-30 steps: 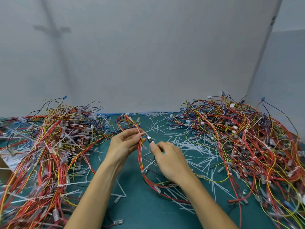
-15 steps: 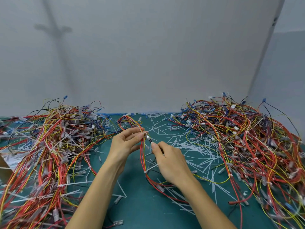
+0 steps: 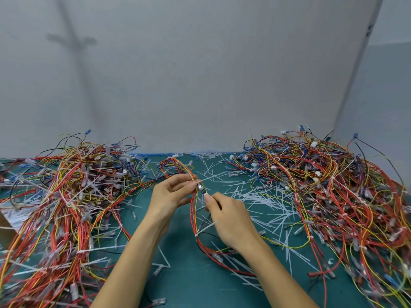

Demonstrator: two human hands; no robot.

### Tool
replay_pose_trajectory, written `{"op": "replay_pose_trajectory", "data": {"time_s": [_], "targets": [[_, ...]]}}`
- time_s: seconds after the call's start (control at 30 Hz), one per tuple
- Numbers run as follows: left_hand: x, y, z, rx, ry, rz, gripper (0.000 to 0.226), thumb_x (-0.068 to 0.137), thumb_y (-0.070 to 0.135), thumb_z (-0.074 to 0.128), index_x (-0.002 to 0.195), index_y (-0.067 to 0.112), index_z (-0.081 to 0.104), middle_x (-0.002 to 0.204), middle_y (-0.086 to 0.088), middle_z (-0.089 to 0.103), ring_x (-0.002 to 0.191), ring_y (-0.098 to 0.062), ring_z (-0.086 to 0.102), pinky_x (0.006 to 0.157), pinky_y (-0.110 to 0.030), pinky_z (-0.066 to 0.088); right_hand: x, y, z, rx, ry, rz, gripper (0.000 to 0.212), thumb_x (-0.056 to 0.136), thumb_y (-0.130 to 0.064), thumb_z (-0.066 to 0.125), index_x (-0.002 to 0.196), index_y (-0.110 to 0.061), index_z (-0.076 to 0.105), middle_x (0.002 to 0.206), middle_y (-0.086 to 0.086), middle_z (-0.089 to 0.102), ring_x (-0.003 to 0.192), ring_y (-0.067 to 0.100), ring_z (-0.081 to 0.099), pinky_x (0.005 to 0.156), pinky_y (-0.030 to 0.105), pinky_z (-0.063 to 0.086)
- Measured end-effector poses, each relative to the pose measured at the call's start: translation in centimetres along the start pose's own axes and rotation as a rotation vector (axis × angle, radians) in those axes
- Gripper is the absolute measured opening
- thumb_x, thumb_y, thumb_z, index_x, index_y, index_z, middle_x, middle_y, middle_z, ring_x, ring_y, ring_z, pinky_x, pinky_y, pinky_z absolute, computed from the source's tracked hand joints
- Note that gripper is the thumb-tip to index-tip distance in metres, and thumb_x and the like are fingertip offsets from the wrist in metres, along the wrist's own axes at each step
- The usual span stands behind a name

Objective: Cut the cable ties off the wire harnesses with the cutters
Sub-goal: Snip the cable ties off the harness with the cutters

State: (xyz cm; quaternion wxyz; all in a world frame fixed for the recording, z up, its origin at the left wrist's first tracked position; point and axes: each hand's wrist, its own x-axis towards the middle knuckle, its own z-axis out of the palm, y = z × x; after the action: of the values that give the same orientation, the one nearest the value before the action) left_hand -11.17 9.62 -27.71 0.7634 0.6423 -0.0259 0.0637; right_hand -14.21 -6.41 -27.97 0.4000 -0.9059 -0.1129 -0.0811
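Observation:
My left hand [image 3: 171, 196] pinches a red, yellow and green wire harness [image 3: 194, 210] at the table's middle, fingers closed on the bundle near its upper bend. My right hand [image 3: 229, 216] grips small metal cutters [image 3: 202, 188], whose jaws sit right against the bundle beside my left fingertips. I cannot tell whether the jaws are closed. A white cable tie [image 3: 205, 226] wraps the harness lower down, its tail sticking out to the right. The harness runs on under my right wrist.
A large heap of harnesses [image 3: 66, 196] covers the table's left side and another heap [image 3: 333, 192] the right. Cut white tie pieces [image 3: 262, 196] litter the green mat [image 3: 189, 281] between them. A grey wall stands close behind.
Both hands have lifted slightly and the harness hangs straighter between them. The cutters stay at the bundle by my left fingertips.

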Motion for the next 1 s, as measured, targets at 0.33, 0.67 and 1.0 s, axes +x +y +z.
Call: {"op": "replay_pose_trajectory", "data": {"time_s": [0.33, 0.67, 1.0], "targets": [[-0.2, 0.1, 0.3, 0.001, 0.041, 0.002, 0.021, 0.083, 0.009, 0.072, 0.105, 0.009, 0.070, 0.096, -0.006, 0.077, 0.081, -0.012, 0.073, 0.063, -0.019, 0.055, 0.1, 0.2, 0.0, 0.036, 0.006, -0.002, 0.049, 0.103, -0.048, 0.036, 0.081, -0.015, 0.064, 0.069, 0.003, 0.062, 0.075, 0.025, 0.057, 0.071, 0.040, 0.044], [0.2, 0.2, 0.1, -0.041, 0.226, 0.058, 0.026, 0.090, 0.009, 0.067, 0.115, 0.008, 0.064, 0.088, 0.000, 0.074, 0.064, -0.007, 0.067, 0.055, -0.019, 0.053, 0.5, 0.0, -1.1, 0.347, 0.147, 0.072, 0.058, 0.083, -0.069, 0.052, 0.071, -0.012, 0.054, 0.059, -0.002, 0.053, 0.059, 0.022, 0.049, 0.062, 0.039, 0.042], [0.3, 0.0, 0.1, -0.027, 0.355, 0.077, 0.025, 0.088, 0.003, 0.068, 0.112, 0.003, 0.061, 0.085, -0.007, 0.069, 0.057, -0.005, 0.064, 0.051, -0.014, 0.051, 0.4, 0.0, -0.2, 0.380, -0.010, -0.061, 0.055, 0.055, -0.073, 0.075, 0.079, -0.024, 0.069, 0.057, -0.004, 0.057, 0.054, 0.006, 0.043, 0.054, 0.027, 0.038]]}}
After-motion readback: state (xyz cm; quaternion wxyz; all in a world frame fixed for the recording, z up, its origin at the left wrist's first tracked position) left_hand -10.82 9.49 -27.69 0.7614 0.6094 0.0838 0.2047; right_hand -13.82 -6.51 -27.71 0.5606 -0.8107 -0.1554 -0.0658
